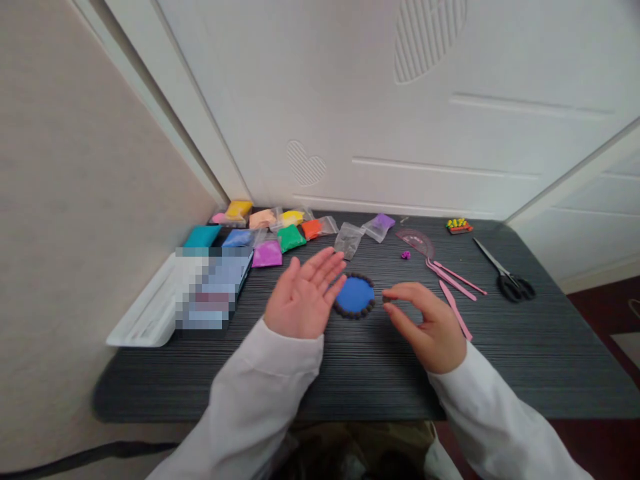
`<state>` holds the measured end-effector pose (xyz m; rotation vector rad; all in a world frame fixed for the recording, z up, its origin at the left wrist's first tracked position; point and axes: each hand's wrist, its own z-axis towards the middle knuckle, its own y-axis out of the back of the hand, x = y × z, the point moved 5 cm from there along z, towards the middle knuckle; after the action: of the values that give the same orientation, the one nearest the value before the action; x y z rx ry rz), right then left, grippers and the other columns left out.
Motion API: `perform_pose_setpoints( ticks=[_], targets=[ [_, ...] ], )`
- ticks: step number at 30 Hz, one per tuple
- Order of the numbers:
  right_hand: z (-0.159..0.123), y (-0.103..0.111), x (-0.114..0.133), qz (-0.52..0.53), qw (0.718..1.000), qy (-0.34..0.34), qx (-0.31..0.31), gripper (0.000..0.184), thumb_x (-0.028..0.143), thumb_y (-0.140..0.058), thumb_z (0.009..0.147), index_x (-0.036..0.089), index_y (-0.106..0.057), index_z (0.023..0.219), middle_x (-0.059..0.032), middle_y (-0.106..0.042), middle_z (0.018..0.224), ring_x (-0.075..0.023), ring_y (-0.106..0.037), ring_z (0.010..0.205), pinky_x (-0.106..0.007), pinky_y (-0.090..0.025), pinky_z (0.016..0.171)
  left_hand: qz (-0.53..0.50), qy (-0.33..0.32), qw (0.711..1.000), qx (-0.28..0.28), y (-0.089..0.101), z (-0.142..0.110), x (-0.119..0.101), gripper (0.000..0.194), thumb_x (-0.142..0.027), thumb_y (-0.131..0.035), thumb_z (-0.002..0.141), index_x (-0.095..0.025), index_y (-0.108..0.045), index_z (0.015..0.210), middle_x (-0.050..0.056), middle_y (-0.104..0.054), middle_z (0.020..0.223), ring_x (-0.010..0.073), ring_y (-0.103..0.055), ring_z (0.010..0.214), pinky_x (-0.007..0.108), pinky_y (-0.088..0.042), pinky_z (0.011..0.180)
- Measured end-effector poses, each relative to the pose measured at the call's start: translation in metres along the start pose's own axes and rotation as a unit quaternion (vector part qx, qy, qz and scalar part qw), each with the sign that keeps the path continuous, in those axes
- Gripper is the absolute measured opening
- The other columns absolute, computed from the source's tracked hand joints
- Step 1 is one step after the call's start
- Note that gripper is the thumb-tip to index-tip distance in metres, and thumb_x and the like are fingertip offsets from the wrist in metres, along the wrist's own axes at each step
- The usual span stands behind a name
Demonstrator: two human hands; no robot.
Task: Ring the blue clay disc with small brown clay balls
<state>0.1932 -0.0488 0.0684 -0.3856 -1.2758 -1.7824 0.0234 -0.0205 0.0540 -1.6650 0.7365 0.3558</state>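
Fingers of the right hand (431, 328) pinch a tiny dark clay ball (387, 299) just right of the blue clay disc (355, 295); left hand (303, 298) is spread flat, palm up, holding nothing, fingertips near the disc's left edge; disc lies mid-counter (500, 360), its rim ringed w/ small dark balls, esp. along the bottom; step looks like edging the disc, bead by bead; next move prob. needs a gentle press into a gap on the rim w/o squashing neighbours; pink tools (453, 280) and scissors (507, 277) lie to the right.
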Motion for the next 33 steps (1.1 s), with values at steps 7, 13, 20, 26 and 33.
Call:
perform_pose_setpoints(
  ticks=[7, 13, 20, 26, 33],
  targets=[
    [0.027, -0.003, -0.059, 0.065, 0.992, -0.106, 0.014, 0.027, 0.022, -0.053, 0.074, 0.020, -0.052, 0.100, -0.0042, -0.061, 0.091, -0.0133, -0.056, 0.079, -0.032, -0.046, 0.075, 0.387, -0.160, 0.908, 0.021, 0.016, 0.053, -0.037, 0.027, -0.036, -0.049, 0.075, -0.019, -0.063, 0.090, 0.004, -0.064, 0.089, 0.0179, -0.057, 0.089, 0.035, -0.039, 0.088],
    [0.019, -0.028, -0.084, 0.191, 0.958, -0.209, 0.034, 0.019, 0.025, -0.054, 0.074, 0.020, -0.051, 0.093, -0.0033, -0.058, 0.086, -0.0134, -0.058, 0.077, -0.033, -0.047, 0.076, 0.614, -0.167, 0.758, 0.145, 0.014, 0.076, 0.001, 0.023, -0.029, -0.051, 0.075, -0.021, -0.064, 0.092, 0.004, -0.062, 0.095, 0.0172, -0.055, 0.091, 0.028, -0.039, 0.084],
    [0.017, -0.023, -0.090, 0.304, 0.912, -0.274, 0.008, 0.017, 0.022, -0.060, 0.070, 0.021, -0.058, 0.088, -0.0024, -0.056, 0.088, -0.0114, -0.058, 0.079, -0.028, -0.049, 0.076, 0.628, -0.152, 0.749, 0.148, 0.024, 0.079, 0.000, 0.025, -0.025, -0.049, 0.077, -0.019, -0.060, 0.099, 0.005, -0.060, 0.099, 0.0169, -0.053, 0.093, 0.028, -0.041, 0.082],
    [0.015, -0.023, -0.096, 0.378, 0.857, -0.351, -0.005, 0.018, 0.022, -0.062, 0.069, 0.023, -0.060, 0.087, 0.0002, -0.063, 0.078, -0.0102, -0.061, 0.073, -0.025, -0.050, 0.070, 0.692, -0.178, 0.666, 0.217, 0.014, 0.074, 0.007, 0.029, -0.024, -0.051, 0.074, -0.022, -0.059, 0.102, 0.005, -0.059, 0.104, 0.0191, -0.050, 0.100, 0.033, -0.038, 0.089],
    [0.020, -0.021, -0.094, 0.477, 0.777, -0.412, -0.004, 0.011, 0.025, -0.060, 0.070, 0.024, -0.061, 0.081, 0.0012, -0.065, 0.075, -0.0089, -0.060, 0.065, -0.024, -0.050, 0.063, 0.719, -0.179, 0.628, 0.237, 0.010, 0.072, 0.011, 0.031, -0.027, -0.051, 0.073, -0.022, -0.058, 0.103, 0.006, -0.057, 0.107, 0.0211, -0.049, 0.102, 0.038, -0.038, 0.089]
  ],
)
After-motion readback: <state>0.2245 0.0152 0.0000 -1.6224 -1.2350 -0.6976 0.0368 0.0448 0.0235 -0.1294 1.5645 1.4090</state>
